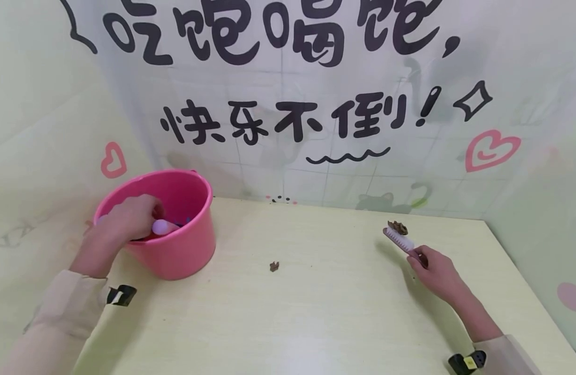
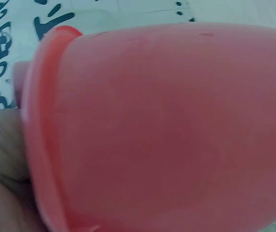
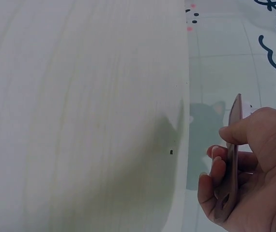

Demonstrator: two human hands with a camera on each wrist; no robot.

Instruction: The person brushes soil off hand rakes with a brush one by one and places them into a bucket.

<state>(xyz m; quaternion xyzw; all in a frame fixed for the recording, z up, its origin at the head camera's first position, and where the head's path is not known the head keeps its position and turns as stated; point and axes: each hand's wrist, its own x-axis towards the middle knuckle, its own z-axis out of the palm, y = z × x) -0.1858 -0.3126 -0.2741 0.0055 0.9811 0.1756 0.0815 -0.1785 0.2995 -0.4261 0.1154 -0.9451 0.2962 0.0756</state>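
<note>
In the head view a pink bucket point(image 1: 185, 258) stands at the left of the table. My left hand point(image 1: 133, 216) reaches over its rim, and the fingertips are hidden, so what they hold does not show. Beside that hand a light purple rounded end point(image 1: 161, 227) of some item pokes up inside. The bucket wall point(image 2: 167, 130) fills most of the left wrist view. On the right, my right hand point(image 1: 435, 271) grips a brush point(image 1: 400, 240) by its handle, above the table. Crumpled brown scraps point(image 1: 398, 227) sit at the bristle end. The right wrist view shows thumb and fingers around the handle point(image 3: 232, 169).
A small brown scrap point(image 1: 274, 266) lies mid-table, with several tiny specks scattered on the pale tabletop point(image 1: 288, 317). A printed sheet point(image 1: 278, 172) hangs along the back. The table's right edge runs beside the right arm.
</note>
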